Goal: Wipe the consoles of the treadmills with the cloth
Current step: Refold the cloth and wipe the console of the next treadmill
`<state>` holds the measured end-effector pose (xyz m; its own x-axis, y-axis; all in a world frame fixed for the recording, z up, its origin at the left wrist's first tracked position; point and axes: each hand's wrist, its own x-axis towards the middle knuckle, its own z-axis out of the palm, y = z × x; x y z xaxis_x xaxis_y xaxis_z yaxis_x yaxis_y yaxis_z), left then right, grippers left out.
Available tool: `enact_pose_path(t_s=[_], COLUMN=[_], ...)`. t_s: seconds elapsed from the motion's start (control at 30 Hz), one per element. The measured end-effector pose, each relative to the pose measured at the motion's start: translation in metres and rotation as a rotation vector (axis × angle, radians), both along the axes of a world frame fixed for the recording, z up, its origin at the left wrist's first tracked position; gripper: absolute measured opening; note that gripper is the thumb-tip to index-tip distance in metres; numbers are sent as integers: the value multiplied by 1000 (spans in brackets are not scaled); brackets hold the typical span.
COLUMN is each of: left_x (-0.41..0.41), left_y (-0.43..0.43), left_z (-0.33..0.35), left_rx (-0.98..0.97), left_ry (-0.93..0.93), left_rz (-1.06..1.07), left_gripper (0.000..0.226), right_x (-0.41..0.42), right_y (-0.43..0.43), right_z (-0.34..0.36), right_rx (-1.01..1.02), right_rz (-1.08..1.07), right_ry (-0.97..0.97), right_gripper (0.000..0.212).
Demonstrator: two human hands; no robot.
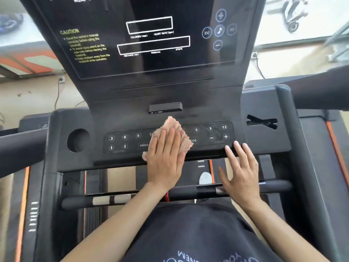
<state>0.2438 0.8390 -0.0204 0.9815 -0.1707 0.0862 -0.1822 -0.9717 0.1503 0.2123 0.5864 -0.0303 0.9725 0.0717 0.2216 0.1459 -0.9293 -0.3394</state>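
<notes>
The left hand (166, 157) presses flat on the cloth (174, 125), mid-console (120, 120), the cloth's long axis pointing toward the screen (151, 61). The right hand (239, 171), fingers spread, touches the console's near edge.

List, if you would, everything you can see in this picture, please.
console: one, dark grey, centre
screen: one, black, unlit, upper console
button panel: one, black with white marks, lower console
cloth: one, pale pink, middle of the button panel
cup hole: one, dark, left of the button panel
handlebar: one, black with silver pads, below the console
scooter: one, white and black, top right, blurred
left hand: one, pressing flat on the cloth
right hand: one, fingers straight, fingertips at the console's front edge
</notes>
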Motion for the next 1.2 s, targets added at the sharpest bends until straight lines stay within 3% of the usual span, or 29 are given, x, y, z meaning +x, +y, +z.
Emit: enact_pose_path(t_s=[0.23, 0.57, 0.7, 0.8, 0.93, 1.0, 1.2], left_x=[22, 39, 38, 19, -20, -38, -71], left_y=[-80, -157, -153, -127, -59, -23, 52], left_z=[-1, -1, 12, 27, 27, 22, 15], left_rx=[-33, -112, -343, -607, -581, -543, -523], left_ry=[0, -3, 20, -53, -171, -163, -19], left_rz=[-150, -332, -482, -352, -152, -86, 121], left_gripper=[60, 57, 57, 45, 25, 22, 26], right_x=[-2, -23, -20, -9, 16, 29, 49], right_y=[-26, -54, -52, -35, -14, -9, 26], right_z=[3, 10, 14, 16, 16, 14, 14], right_rx=[139, 263, 277, 195, -27, -120, -219], right_rz=[60, -207, -173, -93, -73, -68, 63], right_ry=[-30, -144, -166, -135, 114, 201, 234], right_gripper=[41, 40, 38, 46, 89, 95, 57])
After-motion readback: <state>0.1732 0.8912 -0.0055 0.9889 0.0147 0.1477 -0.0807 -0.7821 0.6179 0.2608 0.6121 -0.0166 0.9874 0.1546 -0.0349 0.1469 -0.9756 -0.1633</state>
